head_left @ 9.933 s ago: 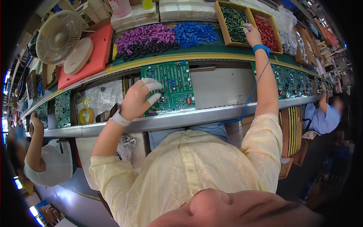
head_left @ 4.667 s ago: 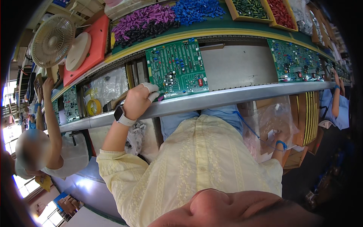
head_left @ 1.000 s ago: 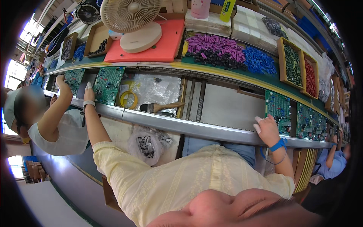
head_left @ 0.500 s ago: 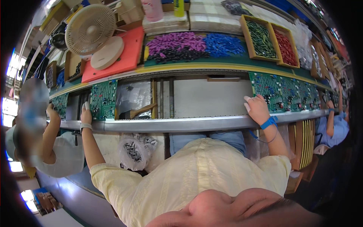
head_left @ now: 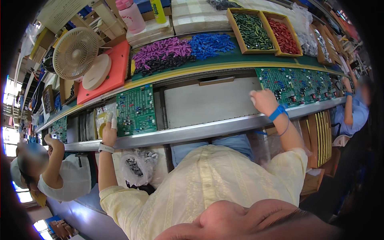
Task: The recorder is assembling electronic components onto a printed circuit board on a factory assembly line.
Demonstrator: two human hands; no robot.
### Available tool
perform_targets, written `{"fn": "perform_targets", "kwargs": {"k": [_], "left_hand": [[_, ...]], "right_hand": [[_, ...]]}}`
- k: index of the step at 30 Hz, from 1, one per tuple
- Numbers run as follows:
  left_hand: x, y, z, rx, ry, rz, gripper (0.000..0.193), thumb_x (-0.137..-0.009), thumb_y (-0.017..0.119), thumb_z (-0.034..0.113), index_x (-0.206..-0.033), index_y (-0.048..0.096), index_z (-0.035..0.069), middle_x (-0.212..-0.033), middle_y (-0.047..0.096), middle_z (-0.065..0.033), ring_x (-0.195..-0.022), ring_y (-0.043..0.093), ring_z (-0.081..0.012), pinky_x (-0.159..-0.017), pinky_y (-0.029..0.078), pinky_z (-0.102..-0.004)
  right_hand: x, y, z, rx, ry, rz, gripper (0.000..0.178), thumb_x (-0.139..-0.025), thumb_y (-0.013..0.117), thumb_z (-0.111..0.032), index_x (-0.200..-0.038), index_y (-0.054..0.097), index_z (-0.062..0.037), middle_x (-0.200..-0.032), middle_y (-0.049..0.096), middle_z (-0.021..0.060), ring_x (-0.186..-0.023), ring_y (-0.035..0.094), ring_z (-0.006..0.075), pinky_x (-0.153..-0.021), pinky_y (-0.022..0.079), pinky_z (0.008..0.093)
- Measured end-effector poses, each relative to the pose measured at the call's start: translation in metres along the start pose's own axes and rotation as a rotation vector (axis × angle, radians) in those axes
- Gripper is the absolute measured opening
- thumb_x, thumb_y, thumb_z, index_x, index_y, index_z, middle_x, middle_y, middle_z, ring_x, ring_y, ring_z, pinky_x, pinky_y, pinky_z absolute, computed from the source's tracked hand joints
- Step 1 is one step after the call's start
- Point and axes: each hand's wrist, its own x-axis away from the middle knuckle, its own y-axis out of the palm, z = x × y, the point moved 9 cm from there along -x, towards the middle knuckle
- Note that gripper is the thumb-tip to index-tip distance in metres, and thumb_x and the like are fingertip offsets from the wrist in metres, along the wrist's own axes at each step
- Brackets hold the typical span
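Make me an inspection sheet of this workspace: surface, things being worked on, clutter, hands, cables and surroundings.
Surface: green bench, with a metal rail along the near side.
Work things: left board and a row of right boards, set along the line.
Clutter: purple parts, black parts and blue parts piled loose; green parts and red parts boxed; fan by a red sheet.
Hands: left hand at the left board's left edge; right hand at the right boards' left end; grip unclear for both.
Cables: blue cord near the right wristband.
Surroundings: one co-worker at left, another at right.
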Motion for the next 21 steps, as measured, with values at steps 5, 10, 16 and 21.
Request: {"fn": "perform_targets", "kwargs": {"k": [5,10,16,21], "left_hand": [[0.012,0.033,0.083,-0.013,0.107,-0.182,0.054,-0.091,0.041,0.040,-0.134,0.036,0.008,-0.087,0.061,-0.0240,-0.084,0.059,-0.0389,-0.073,0.044,-0.0432],[0.022,0.060,0.163,-0.043,0.175,-0.337,0.054,-0.090,0.044,0.040,-0.132,0.037,0.007,-0.088,0.061,-0.0228,-0.084,0.059,-0.0379,-0.072,0.045,-0.0440],[-0.021,0.073,0.281,-0.199,0.711,-0.006,0.035,-0.085,0.053,0.028,-0.112,0.055,0.006,-0.091,0.059,-0.0177,-0.084,0.058,-0.0341,-0.073,0.046,-0.0419],[-0.086,0.131,0.372,-0.092,0.757,-0.023,0.018,-0.082,0.054,0.020,-0.093,0.062,0.009,-0.087,0.060,-0.0148,-0.083,0.059,-0.0325,-0.071,0.047,-0.0417]], "right_hand": [[-0.085,-0.033,-0.034,-0.276,-0.236,0.195,0.011,-0.079,0.053,-0.014,-0.087,0.059,-0.0084,-0.083,0.060,0.0151,-0.080,0.058,0.0322,-0.073,0.045,0.0438],[-0.166,-0.015,-0.040,-0.390,-0.247,0.385,0.012,-0.078,0.058,-0.015,-0.086,0.058,-0.0054,-0.085,0.057,0.0129,-0.086,0.055,0.0313,-0.073,0.045,0.0437],[-0.189,0.000,-0.045,-0.320,-0.176,0.315,0.015,-0.078,0.062,-0.019,-0.083,0.056,-0.0065,-0.079,0.059,0.0117,-0.078,0.057,0.0317,-0.068,0.045,0.0433],[-0.199,0.002,-0.042,-0.382,-0.107,0.220,0.020,-0.078,0.063,-0.025,-0.081,0.056,-0.0059,-0.079,0.061,0.0130,-0.076,0.059,0.0330,-0.066,0.046,0.0443]]}}
